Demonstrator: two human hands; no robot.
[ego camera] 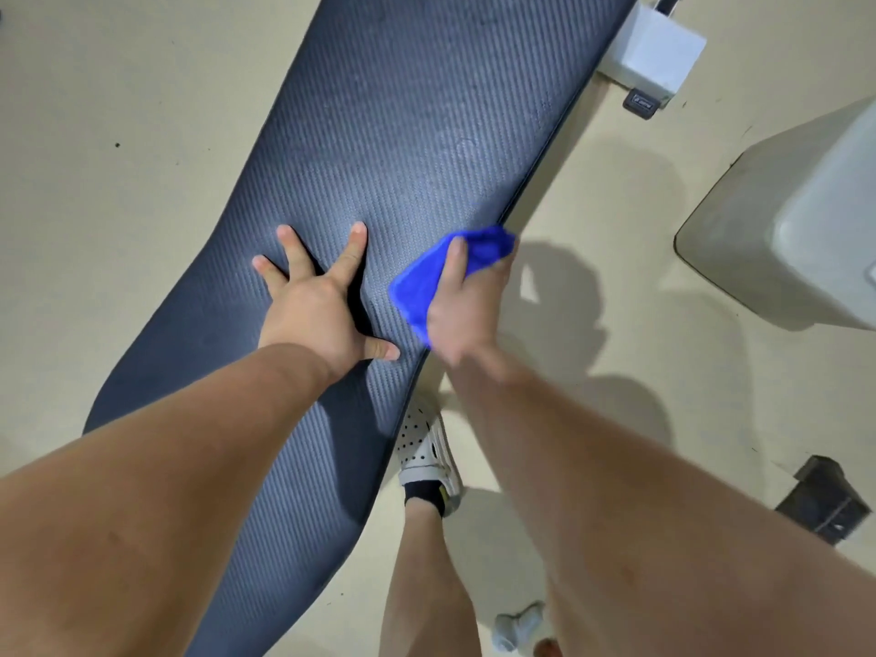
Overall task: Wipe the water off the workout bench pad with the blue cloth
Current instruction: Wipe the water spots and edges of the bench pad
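Observation:
The long dark workout bench pad [403,111] with a ribbed carbon-weave surface runs diagonally from bottom left to top right. My left hand [317,305] lies flat on the pad's middle with fingers spread. My right hand [462,315] grips the bunched blue cloth [422,286] at the pad's right edge, the cloth pressed against the surface. A faint dull patch and a small ring mark show higher up on the pad near its right side.
A white bench frame block [654,54] with a black foot sits at the top right. A pale rounded object [806,239] stands on the floor at right. A dark bracket [829,500] lies lower right. My leg and white shoe [426,448] stand beside the pad.

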